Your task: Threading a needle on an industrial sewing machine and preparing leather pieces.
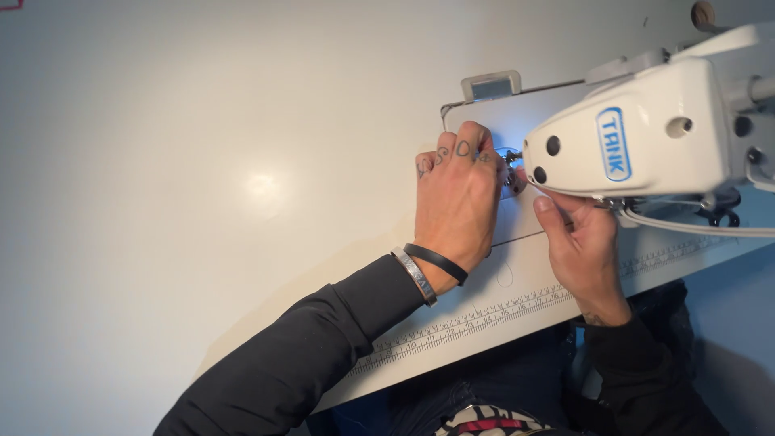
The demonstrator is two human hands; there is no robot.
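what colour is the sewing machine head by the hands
White, with dark holes in its casing; the sewing machine head shows best in the head view, above the right hand.

Glossy white plastic sewing machine head [646, 133] over a smooth, slightly shiny white table [202, 186]; metal wristband [415, 275].

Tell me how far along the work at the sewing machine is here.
Done: nothing finished shows; no fabric lies on the white table. In hand: the left hand and right hand both work at the needle area under the sewing machine head. Left: I cannot tell; the fingers hide it.
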